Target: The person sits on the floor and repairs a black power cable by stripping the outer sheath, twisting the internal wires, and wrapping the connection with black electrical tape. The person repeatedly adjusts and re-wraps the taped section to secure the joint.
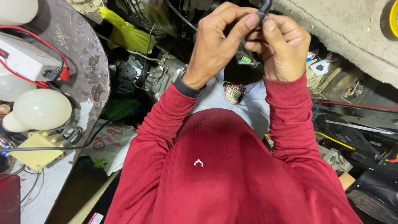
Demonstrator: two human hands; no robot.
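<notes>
A thin black rubbery cable (263, 8) sits pinched between the fingertips of the left hand (219, 39) and the right hand (282, 45), both raised together above the lap near the top of the view. The cable runs off the upper edge, so its length and ends stay hidden; curled fingers cover the rest.

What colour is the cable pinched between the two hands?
Black; the cable shows best in the head view, held between the left hand and right hand.

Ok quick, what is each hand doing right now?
Left hand: closed, pinching the black cable.
Right hand: closed, pinching the same cable.
</notes>
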